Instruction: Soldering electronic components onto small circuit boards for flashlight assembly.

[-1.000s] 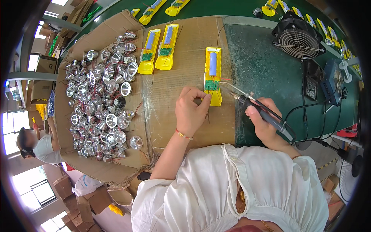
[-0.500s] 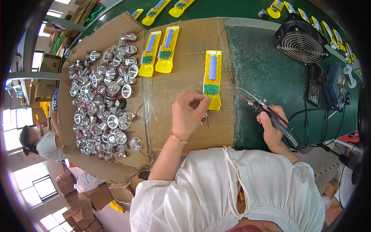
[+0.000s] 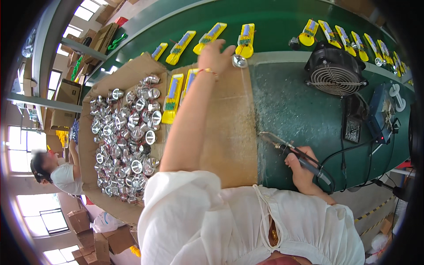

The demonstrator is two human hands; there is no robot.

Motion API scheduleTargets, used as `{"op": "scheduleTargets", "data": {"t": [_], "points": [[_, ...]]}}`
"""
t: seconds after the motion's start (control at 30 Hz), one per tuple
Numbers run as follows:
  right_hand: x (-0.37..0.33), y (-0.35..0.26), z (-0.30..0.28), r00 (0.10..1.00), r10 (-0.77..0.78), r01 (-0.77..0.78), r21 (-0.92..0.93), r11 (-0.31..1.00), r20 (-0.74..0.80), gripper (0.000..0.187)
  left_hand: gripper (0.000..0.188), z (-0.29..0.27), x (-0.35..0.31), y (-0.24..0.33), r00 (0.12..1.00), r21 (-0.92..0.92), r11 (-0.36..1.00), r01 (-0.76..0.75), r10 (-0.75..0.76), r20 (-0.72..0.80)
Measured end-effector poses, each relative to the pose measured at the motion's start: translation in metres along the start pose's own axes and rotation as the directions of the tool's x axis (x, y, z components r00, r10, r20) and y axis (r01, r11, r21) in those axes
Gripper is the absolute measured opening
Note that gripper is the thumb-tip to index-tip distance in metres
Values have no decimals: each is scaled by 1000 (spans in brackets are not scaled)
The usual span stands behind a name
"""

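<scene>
My left hand (image 3: 215,57) reaches across to the green surface at the back, its fingers apart and nothing seen in them. Its fingertips are by the lower end of a yellow housing (image 3: 213,34) that carries a blue cell and a green circuit board; whether they touch is unclear. Just right of that hand lies another such yellow housing (image 3: 246,39), with a silver reflector cup (image 3: 239,61) at its near end. A soldering iron (image 3: 309,165) is gripped in my right hand (image 3: 304,170) over the green mat, its tip pointing up and left.
A cardboard box (image 3: 95,194) full of silver reflector cups stands at left, beside two yellow housings (image 3: 172,98). At right are a black fan (image 3: 338,66), a blue soldering station (image 3: 380,117) and loose cables. More yellow housings line the back. Another person (image 3: 62,172) is at far left.
The yellow housing from the middle of the cardboard is gone from there, and one now lies at the back. My left hand has moved far forward. My right hand still holds the soldering iron.
</scene>
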State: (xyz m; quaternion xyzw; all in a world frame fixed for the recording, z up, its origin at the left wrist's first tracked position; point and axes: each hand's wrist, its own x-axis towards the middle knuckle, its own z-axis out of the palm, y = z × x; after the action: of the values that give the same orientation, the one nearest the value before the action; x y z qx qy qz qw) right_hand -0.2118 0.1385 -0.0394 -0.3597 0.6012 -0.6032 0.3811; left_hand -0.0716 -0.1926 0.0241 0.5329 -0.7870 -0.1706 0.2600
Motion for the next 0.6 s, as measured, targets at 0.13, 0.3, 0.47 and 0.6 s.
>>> {"op": "scheduleTargets", "data": {"t": [0.13, 0.3, 0.47, 0.6], "points": [[1, -3, -1, 998, 67, -67, 31, 997, -6, 16, 40, -43, -13, -31, 995, 453, 887, -86, 57, 77], [4, -5, 1, 996, 84, -83, 85, 993, -11, 16, 49, -46, -75, -39, 961, 570, 815, -107, -62, 270], [4, -2, 2, 995, 38, -35, 30, 999, -87, 17, 50, -20, -159, 8, 967, 366, 928, -70, -26, 252], [4, 3, 1, 992, -39, 43, 36, 998, -117, 19, 46, -37, -202, 20, 999, -25, 999, -42, 43, 12]]}}
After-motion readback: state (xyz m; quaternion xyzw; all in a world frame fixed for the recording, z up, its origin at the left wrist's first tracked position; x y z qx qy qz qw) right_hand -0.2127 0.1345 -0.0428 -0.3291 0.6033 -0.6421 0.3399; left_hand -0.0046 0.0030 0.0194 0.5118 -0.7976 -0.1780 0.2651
